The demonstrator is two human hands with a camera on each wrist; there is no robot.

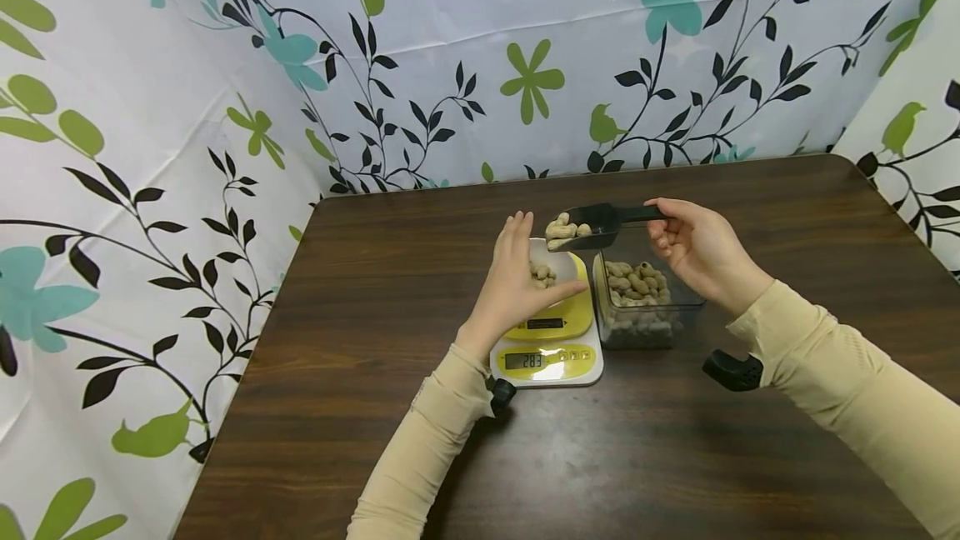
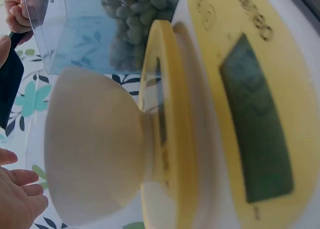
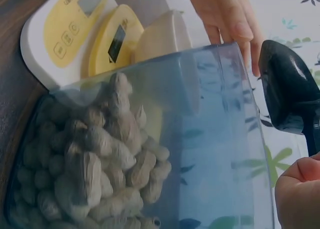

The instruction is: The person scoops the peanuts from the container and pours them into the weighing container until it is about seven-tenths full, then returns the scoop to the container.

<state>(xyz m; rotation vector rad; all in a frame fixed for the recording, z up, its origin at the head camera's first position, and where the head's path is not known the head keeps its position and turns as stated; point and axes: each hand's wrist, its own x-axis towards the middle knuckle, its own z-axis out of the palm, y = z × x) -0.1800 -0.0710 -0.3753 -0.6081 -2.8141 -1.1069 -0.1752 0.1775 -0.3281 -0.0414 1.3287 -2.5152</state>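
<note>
My right hand [image 1: 697,252] grips the handle of a black scoop [image 1: 600,219], which carries several peanuts [image 1: 564,229] over the far side of a white bowl [image 1: 566,267]. The bowl stands on a yellow and white kitchen scale [image 1: 551,357] and has some peanuts in it. Close by the bowl's left side, my left hand [image 1: 513,273] is spread with straight fingers, thumb reaching across in front of the bowl. A clear container [image 1: 637,332] of peanuts sits right of the scale, below my right hand.
The scale's display [image 1: 523,361] appears to read 283. Dark brown wood makes up the table [image 1: 345,340]. Behind it and to the left hangs a white curtain [image 1: 450,65] with leaves, flowers and birds. A black wrist camera [image 1: 733,371] projects under my right sleeve.
</note>
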